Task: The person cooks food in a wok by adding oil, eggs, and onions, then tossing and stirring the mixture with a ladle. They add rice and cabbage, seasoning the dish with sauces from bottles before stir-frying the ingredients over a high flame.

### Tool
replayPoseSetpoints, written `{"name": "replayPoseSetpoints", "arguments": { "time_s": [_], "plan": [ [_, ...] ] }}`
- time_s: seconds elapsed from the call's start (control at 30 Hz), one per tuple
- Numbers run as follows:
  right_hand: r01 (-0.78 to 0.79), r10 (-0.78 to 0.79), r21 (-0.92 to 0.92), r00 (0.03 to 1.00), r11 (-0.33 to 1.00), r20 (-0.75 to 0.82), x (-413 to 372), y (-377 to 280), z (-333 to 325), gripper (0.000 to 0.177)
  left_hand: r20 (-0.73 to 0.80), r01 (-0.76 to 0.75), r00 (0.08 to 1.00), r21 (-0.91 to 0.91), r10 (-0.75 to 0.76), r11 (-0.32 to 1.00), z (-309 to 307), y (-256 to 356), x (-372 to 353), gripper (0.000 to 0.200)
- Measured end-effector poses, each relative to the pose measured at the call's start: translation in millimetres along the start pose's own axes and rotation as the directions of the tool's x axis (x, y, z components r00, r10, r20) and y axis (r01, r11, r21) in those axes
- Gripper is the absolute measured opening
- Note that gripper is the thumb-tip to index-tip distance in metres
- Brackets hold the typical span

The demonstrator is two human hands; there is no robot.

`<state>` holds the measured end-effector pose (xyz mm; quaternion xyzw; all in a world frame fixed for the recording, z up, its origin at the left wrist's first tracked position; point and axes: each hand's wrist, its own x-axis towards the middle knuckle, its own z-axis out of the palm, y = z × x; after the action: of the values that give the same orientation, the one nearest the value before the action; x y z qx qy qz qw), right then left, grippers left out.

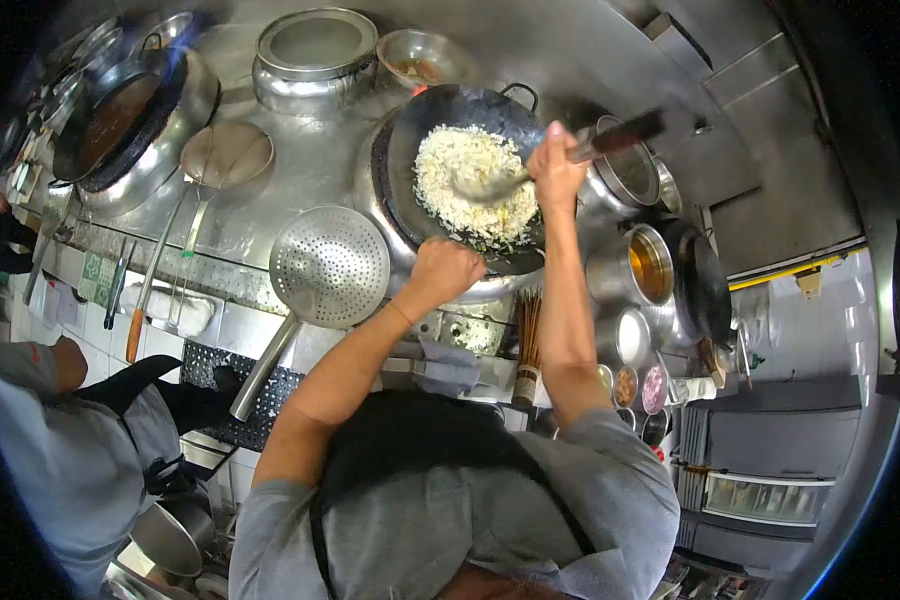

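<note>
A black wok [400, 190] sits on the burner, holding a heap of pale rice [465, 165] with green bits at its near edge. My left hand [448, 270] is closed at the wok's near left rim; whatever is in its grip is hidden. With my right hand [558, 170] I hold a ladle [588, 150] by its handle above the wok's right side. The handle's dark end points up and right, while the ladle's bowl rests in the rice, partly blurred.
A perforated strainer [330, 262] lies left of the wok. Behind stand a lidded pot [317, 85] and a metal bowl [410, 52]. A pot of orange liquid [653, 268] is at right. A co-worker [60, 450] stands at far left, near another wok [160, 130].
</note>
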<state>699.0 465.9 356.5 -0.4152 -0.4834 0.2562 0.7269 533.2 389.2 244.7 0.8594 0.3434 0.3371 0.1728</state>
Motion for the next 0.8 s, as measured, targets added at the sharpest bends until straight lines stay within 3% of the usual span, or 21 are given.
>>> {"name": "replayPoseSetpoints", "arguments": {
  "time_s": [0.07, 0.1, 0.2, 0.23, 0.33, 0.37, 0.4, 0.47, 0.5, 0.53, 0.6, 0.73, 0.8],
  "plan": [
    [0.009, -0.009, -0.081, 1.000, 0.997, 0.001, -6.9, -48.2, 9.4, 0.041, 0.014, -0.021, 1.000, -0.027, 0.021, 0.999, 0.0, -0.5, -2.0, 0.030],
    [0.046, -0.047, -0.023, 0.999, 0.999, -0.017, -13.6, -55.4, 11.1, 0.040, 0.001, -0.005, 1.000, -0.019, 0.005, 1.000, -0.1, -1.0, -0.5, 0.030],
    [0.198, -0.213, -0.116, 0.968, 0.973, -0.135, -26.6, 8.0, 24.2, 0.041, 0.007, 0.015, 1.000, -0.008, -0.015, 1.000, 0.9, 2.3, -3.2, 0.030],
    [0.056, -0.057, 0.068, 0.998, 0.996, 0.020, -22.9, 10.4, 29.5, 0.041, 0.022, 0.011, 1.000, -0.006, -0.010, 1.000, -0.3, 1.8, -2.7, 0.030],
    [0.131, -0.176, -0.342, 0.979, 0.930, -0.103, 6.6, -22.9, 16.6, 0.042, -0.001, -0.006, 1.000, -0.026, 0.006, 1.000, -0.9, 0.9, -3.6, 0.030],
    [0.156, -0.175, -0.176, 0.980, 0.972, -0.095, 4.0, -39.0, 7.3, 0.042, -0.023, 0.003, 1.000, -0.017, -0.003, 1.000, 3.3, -2.0, -2.3, 0.030],
    [0.115, -0.110, 0.119, 0.993, 0.986, -0.044, 9.1, -16.8, -10.1, 0.030, -0.034, 0.008, 0.999, -0.012, -0.008, 1.000, 8.5, -3.6, -3.6, 0.029],
    [0.156, -0.216, -0.254, 0.949, 0.955, -0.228, 21.4, 45.9, -0.1, 0.029, 0.008, 0.009, 1.000, -0.013, -0.009, 1.000, 3.0, 0.3, -4.8, 0.029],
    [0.124, -0.134, -0.133, 0.989, 0.983, -0.063, 38.3, 86.4, -15.4, 0.027, 0.027, 0.020, 0.999, 0.001, -0.020, 1.000, 2.3, 0.5, -3.4, 0.029],
    [0.227, -0.225, -0.276, 0.974, 0.934, 0.038, 45.6, 65.4, -2.9, 0.037, 0.039, 0.034, 0.999, 0.019, -0.035, 0.999, 1.2, -0.3, -1.1, 0.029],
    [0.287, -0.322, -0.436, 0.947, 0.853, -0.007, 30.3, 3.4, 23.8, 0.037, 0.015, 0.023, 1.000, -0.005, -0.023, 1.000, 1.4, -1.2, -3.4, 0.029],
    [0.294, -0.313, -0.145, 0.941, 0.945, -0.129, 26.6, 62.8, 22.0, 0.039, -0.015, 0.015, 1.000, -0.026, -0.016, 1.000, 0.5, 1.0, -3.8, 0.030],
    [0.205, -0.221, -0.278, 0.975, 0.938, -0.029, 31.7, 74.9, 16.2, 0.039, -0.013, -0.003, 1.000, -0.003, 0.003, 1.000, -3.0, 0.3, -1.5, 0.030]
  ]
}}
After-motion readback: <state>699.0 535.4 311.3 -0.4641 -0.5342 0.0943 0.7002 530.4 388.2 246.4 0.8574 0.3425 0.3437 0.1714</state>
